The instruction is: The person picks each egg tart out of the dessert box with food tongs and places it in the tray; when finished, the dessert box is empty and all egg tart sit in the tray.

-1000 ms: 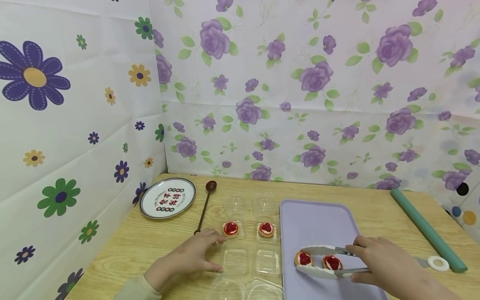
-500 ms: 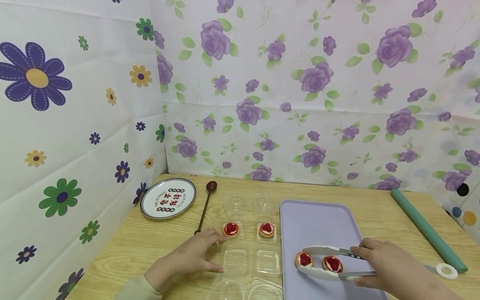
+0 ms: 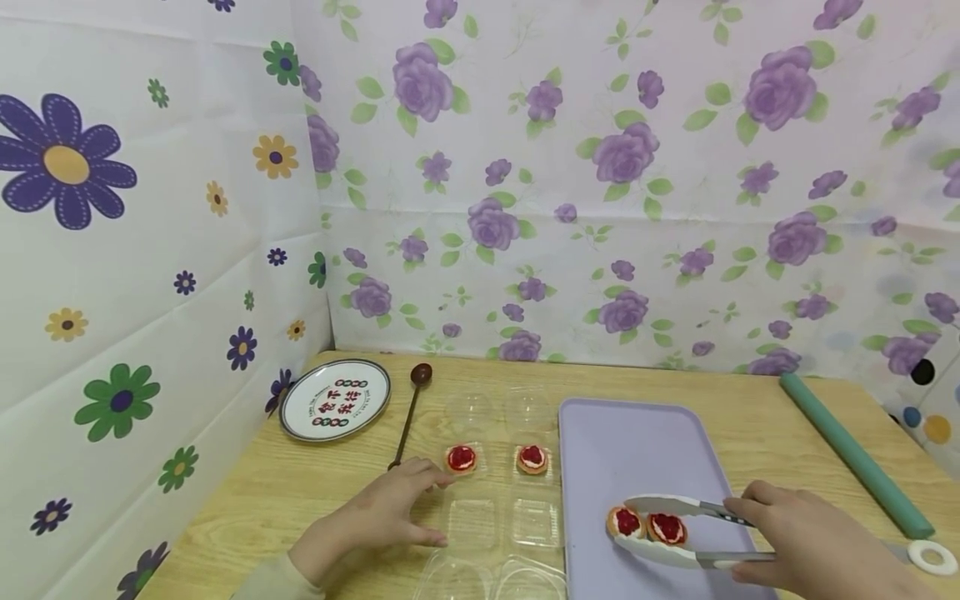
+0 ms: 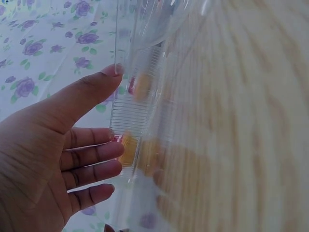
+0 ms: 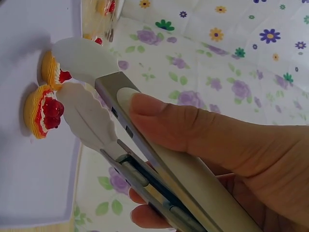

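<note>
In the head view my right hand (image 3: 806, 533) grips a pair of grey tongs (image 3: 720, 560) with white tips. Those tips are spread above and below two berry tarts on the lilac tray (image 3: 633, 433). The left tart (image 3: 626, 522) is against or very near the right tart (image 3: 667, 529). In the right wrist view, thumb and fingers press the tongs' arms from both sides. My left hand (image 3: 378, 512) has its fingers extended beside the clear plastic boxes (image 3: 471, 523); in the left wrist view its fingertips are at a box's edge (image 4: 130, 113).
Two more tarts, one at left (image 3: 461, 459) and one at right (image 3: 532, 459), sit in the boxes. A white plate (image 3: 335, 400) and a brown long-handled spoon (image 3: 409, 412) lie at the left. A green roll (image 3: 855, 454) lies at the right, patterned cloth behind.
My right hand and the tongs have shifted to the right. The left tart has slid right along the tray toward the other one. My left hand has stayed in place.
</note>
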### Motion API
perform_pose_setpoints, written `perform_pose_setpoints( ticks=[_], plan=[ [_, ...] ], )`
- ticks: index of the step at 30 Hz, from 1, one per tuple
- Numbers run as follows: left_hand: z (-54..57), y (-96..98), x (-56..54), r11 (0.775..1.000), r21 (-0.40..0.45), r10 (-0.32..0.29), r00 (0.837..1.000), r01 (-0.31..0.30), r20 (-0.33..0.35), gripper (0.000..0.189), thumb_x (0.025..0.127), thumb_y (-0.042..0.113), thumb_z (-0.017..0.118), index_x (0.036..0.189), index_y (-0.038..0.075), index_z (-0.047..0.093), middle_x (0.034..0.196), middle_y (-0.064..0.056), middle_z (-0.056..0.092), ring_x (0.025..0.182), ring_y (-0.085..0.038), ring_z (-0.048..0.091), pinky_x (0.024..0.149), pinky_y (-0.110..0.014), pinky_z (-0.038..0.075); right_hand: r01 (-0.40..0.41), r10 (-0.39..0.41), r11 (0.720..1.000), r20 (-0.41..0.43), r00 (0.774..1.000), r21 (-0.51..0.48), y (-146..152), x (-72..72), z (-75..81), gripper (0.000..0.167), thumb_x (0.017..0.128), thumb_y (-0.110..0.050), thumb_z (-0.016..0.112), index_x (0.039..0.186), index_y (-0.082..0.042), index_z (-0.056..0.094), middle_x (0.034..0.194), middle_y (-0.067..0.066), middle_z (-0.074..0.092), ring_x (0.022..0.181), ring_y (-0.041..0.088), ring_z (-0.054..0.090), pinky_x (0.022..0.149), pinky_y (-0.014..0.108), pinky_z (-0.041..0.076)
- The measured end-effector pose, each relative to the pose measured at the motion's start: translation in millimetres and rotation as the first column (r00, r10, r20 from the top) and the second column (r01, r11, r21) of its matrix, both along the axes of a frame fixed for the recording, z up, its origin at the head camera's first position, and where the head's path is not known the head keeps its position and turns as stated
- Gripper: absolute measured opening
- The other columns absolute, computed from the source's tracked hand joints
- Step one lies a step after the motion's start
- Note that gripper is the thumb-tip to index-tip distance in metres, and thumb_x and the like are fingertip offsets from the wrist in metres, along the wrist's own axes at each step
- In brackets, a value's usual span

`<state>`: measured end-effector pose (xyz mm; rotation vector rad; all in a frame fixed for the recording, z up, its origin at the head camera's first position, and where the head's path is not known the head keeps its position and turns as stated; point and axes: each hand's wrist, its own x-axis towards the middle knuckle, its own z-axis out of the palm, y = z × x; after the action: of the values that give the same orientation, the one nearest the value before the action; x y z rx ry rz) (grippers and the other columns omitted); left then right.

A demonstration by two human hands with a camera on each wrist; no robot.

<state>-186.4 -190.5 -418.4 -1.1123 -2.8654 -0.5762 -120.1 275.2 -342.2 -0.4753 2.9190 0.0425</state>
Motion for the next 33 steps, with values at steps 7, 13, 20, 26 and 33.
perform_pose_setpoints(
  ticks=[7, 13, 20, 26, 33],
  plan=[
    [-0.7, -0.4, 0.4, 0.999, -0.016, 0.030, 0.999, -0.029, 0.038, 0.068, 0.074, 0.049, 0.078, 0.126, 0.011, 0.059, 0.120, 0.002, 0.060, 0.109, -0.013, 0.055, 0.096, -0.035, 0.050, -0.002, 0.002, 1.000, 0.002, 1.000, 0.000, 4, 2.5, -4.3, 0.066, 0.067, -0.059, 0.073, 0.114, -0.014, 0.067, 0.096, -0.008, 0.059, 0.074, 0.009, 0.054, 0.070, 0.039, 0.052],
    [-0.4, 0.1, 0.3, 1.000, -0.017, 0.022, 0.999, -0.021, 0.030, 0.068, 0.074, 0.048, 0.078, 0.126, 0.011, 0.060, 0.120, 0.002, 0.060, 0.110, -0.013, 0.055, 0.096, -0.035, 0.050, -0.048, 0.049, 0.999, -0.082, 0.995, 0.008, 8, 5.0, -10.6, 0.067, 0.067, -0.057, 0.076, 0.117, -0.013, 0.066, 0.104, -0.006, 0.061, 0.080, 0.014, 0.058, 0.072, 0.041, 0.052],
    [1.6, 1.0, 0.5, 1.000, -0.021, 0.017, 1.000, -0.017, 0.010, 0.067, 0.074, 0.048, 0.079, 0.125, 0.010, 0.060, 0.119, 0.002, 0.060, 0.110, -0.013, 0.055, 0.096, -0.035, 0.049, -0.120, 0.123, 0.992, -0.152, 0.981, 0.031, 11, 8.6, -15.9, 0.067, 0.070, -0.059, 0.072, 0.120, -0.015, 0.065, 0.106, -0.007, 0.060, 0.079, 0.012, 0.058, 0.068, 0.036, 0.051],
    [1.6, 1.0, 0.8, 1.000, -0.027, 0.009, 1.000, -0.009, -0.007, 0.067, 0.073, 0.048, 0.079, 0.125, 0.010, 0.060, 0.119, 0.001, 0.060, 0.110, -0.014, 0.055, 0.096, -0.035, 0.050, -0.180, 0.181, 0.983, -0.194, 0.964, 0.024, 12, 11.8, -15.9, 0.070, 0.073, -0.066, 0.066, 0.120, -0.014, 0.064, 0.107, -0.006, 0.061, 0.079, 0.013, 0.060, 0.068, 0.037, 0.053],
    [1.7, 1.3, 1.0, 0.999, -0.039, 0.006, 0.999, -0.008, -0.048, 0.069, 0.073, 0.051, 0.078, 0.125, 0.011, 0.060, 0.119, 0.000, 0.060, 0.111, -0.015, 0.055, 0.097, -0.035, 0.050, -0.232, 0.218, 0.973, -0.286, 0.933, -0.015, 8, 13.9, -9.0, 0.066, 0.072, -0.062, 0.069, 0.118, -0.014, 0.065, 0.104, -0.008, 0.061, 0.077, 0.010, 0.060, 0.065, 0.034, 0.053]
  ],
)
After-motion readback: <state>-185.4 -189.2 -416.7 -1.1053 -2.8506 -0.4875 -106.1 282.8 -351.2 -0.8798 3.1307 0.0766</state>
